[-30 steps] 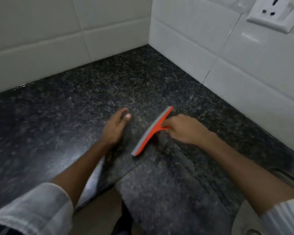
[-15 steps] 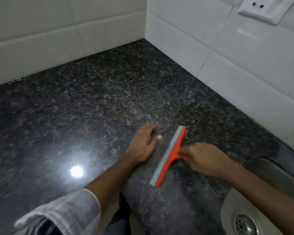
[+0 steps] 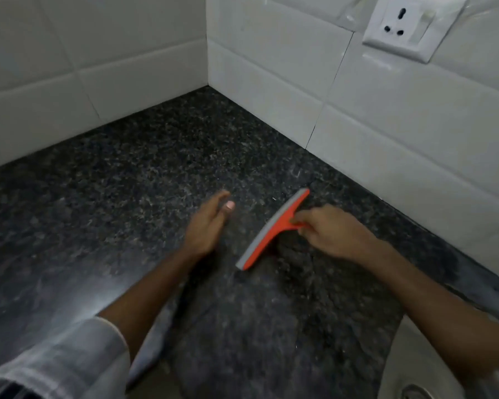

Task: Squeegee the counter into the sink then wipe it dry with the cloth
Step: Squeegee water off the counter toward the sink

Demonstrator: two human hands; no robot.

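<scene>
An orange squeegee (image 3: 271, 234) with a grey rubber blade lies blade-down on the dark speckled granite counter (image 3: 127, 197). My right hand (image 3: 332, 234) grips its short handle from the right. My left hand (image 3: 206, 226) rests flat on the counter just left of the blade, fingers together and pointing away, holding nothing. A steel sink (image 3: 409, 364) with its drain shows at the bottom right corner, under my right forearm. No cloth is in view.
White tiled walls (image 3: 127, 67) meet in a corner behind the counter. A white wall socket (image 3: 404, 27) sits high on the right wall. The counter's front edge runs below my left forearm, with the floor beneath it.
The view has shifted as my head moved. My right hand has moved with the squeegee over the counter, and my left hand has stayed flat beside it.
</scene>
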